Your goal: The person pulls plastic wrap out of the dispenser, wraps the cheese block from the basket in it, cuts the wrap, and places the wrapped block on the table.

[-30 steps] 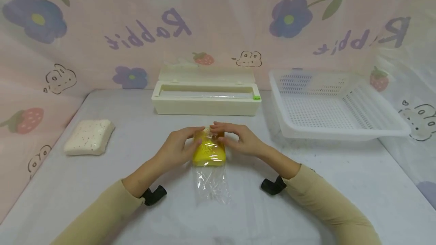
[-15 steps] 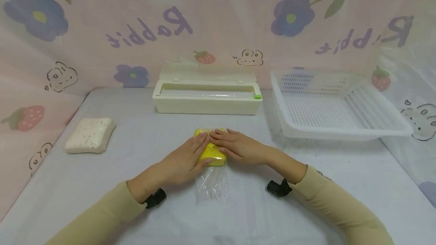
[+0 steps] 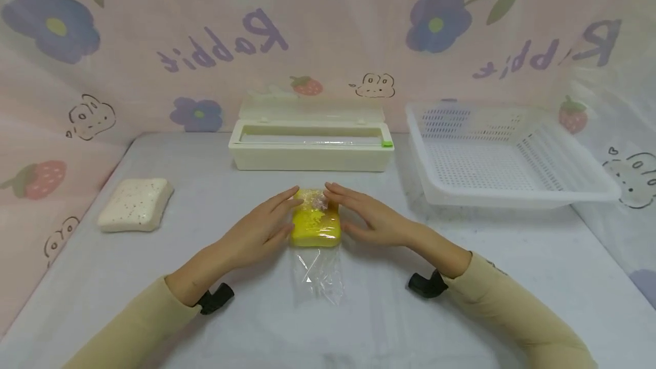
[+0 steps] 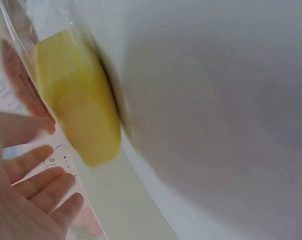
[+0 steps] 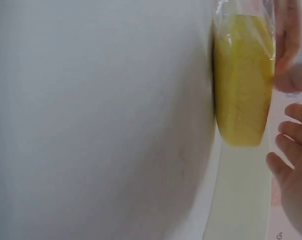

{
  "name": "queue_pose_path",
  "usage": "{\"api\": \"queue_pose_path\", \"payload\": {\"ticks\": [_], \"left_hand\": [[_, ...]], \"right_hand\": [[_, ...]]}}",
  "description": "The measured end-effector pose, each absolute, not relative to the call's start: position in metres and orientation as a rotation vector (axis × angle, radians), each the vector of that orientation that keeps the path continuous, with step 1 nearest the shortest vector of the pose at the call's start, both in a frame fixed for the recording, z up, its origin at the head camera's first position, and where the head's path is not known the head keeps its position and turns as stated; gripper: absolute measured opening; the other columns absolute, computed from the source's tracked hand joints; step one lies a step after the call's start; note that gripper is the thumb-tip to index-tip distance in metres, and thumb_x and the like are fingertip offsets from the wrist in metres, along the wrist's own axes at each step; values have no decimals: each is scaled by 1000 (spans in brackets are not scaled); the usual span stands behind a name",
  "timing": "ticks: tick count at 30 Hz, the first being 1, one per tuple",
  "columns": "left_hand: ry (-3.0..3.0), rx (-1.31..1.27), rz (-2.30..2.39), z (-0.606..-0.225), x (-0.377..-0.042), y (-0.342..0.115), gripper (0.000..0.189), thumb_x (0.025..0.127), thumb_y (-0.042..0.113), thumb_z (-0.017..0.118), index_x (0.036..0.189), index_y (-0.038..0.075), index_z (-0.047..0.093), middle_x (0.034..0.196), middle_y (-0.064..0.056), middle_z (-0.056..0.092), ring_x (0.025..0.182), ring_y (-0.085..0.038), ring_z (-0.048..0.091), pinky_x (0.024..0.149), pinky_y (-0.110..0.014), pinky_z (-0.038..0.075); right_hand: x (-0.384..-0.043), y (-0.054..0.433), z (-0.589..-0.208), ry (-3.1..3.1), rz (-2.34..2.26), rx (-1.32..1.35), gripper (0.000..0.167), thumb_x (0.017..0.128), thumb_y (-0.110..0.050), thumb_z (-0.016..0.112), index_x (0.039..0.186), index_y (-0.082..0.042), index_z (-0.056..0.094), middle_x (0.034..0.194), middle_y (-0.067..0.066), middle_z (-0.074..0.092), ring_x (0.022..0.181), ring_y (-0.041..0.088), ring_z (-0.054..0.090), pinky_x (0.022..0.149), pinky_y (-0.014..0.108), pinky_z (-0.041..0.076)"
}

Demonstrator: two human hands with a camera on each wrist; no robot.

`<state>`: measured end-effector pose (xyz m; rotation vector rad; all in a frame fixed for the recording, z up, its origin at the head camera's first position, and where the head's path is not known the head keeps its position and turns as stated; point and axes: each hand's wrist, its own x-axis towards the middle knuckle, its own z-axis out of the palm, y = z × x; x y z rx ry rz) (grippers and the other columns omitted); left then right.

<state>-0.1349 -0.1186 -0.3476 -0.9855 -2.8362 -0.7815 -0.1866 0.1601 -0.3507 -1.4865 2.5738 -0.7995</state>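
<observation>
A yellow, rounded, block-shaped thing [image 3: 315, 228] lies on the table, covered in clear cling film. A loose tail of the film [image 3: 318, 275] spreads toward the person. My left hand [image 3: 258, 226] is at the block's left side, fingers extended, fingertips right at its far left edge. On the other side my right hand [image 3: 371, 218] mirrors it, fingers spread and relaxed, fingertips by the far right corner. Both wrist views show the yellow block's side [image 4: 83, 100] with the fingers beside it and nothing gripped. Crumpled film [image 3: 319, 201] shows on top near the far end.
Behind the block stands a cream cling film box [image 3: 310, 159], lid raised, with a roll inside and a green slider at its right end. A white perforated basket [image 3: 523, 195] stands at the back right. A speckled cream-white block [image 3: 135, 205] lies at the left.
Both hands came down flat on top of the yellow block half a second ago. Now they have drawn apart to its two sides, uncovering its top.
</observation>
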Motion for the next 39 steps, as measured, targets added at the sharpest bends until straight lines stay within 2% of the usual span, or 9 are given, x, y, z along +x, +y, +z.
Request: {"api": "queue_pose_path", "payload": {"ticks": [3,7,14,19,23,27,30,34,39], "left_hand": [[-2871,-975,-608,-351,-135,-120,66,86,10,66,143,-2,36,154,-17,30,139,-34,35,112,-48,33],[-2926,-936,-473,-356,-134,-116,89,79,20,75,148,-5,24,155,-23,23,143,-36,27,115,-47,27],[-2910,-929,-404,-357,-129,-106,101,77,28,79,150,-5,17,157,-24,14,145,-37,19,117,-48,23],[-2822,-962,-396,-357,-127,-104,88,80,24,77,148,-3,26,154,-21,26,142,-34,29,115,-45,28],[-2673,-1018,-454,-356,-125,-103,59,78,16,78,129,2,49,134,-15,49,125,-29,49,104,-40,43],[-2585,-1018,-553,-354,-121,-103,28,78,9,77,100,7,61,108,-6,57,102,-20,56,85,-31,53],[-2568,-1005,-652,-353,-117,-102,16,80,8,77,90,10,64,97,0,58,91,-14,55,76,-25,53],[-2644,-989,-806,-354,-114,-100,8,83,10,74,87,12,67,91,6,62,85,-8,54,74,-23,51],[-2733,-916,-1094,-351,-119,-100,4,87,8,69,85,11,67,86,4,65,81,-7,58,73,-26,53]], "right_hand": [[-182,164,-351,2622,-673,-1479,78,84,-13,69,150,-7,28,158,13,21,145,27,26,112,49,31],[-174,159,-355,2730,-409,-1485,95,81,-24,76,153,-9,18,160,15,15,146,29,22,114,47,30],[-165,142,-357,2824,-244,-1576,97,81,-42,74,153,-9,17,160,17,11,148,29,14,117,46,23],[-161,143,-355,2808,-245,-1660,86,85,-41,71,151,-11,24,159,16,17,146,29,22,114,45,30],[-158,145,-353,2794,-322,-1847,66,84,-32,73,140,-12,45,152,14,33,134,28,43,107,42,41],[-156,143,-352,2802,-378,-2031,43,81,-19,76,122,-12,62,132,10,53,113,23,58,94,34,50],[-154,142,-354,2816,-420,-2094,33,79,-11,76,110,-10,66,111,5,61,98,18,61,85,27,52],[-149,143,-355,2791,-525,-2057,21,77,-7,76,96,-10,67,95,0,63,88,14,61,79,24,53],[-149,144,-350,2722,-698,-1784,9,83,-11,71,92,-13,68,95,-4,63,90,10,60,80,23,52]]}}
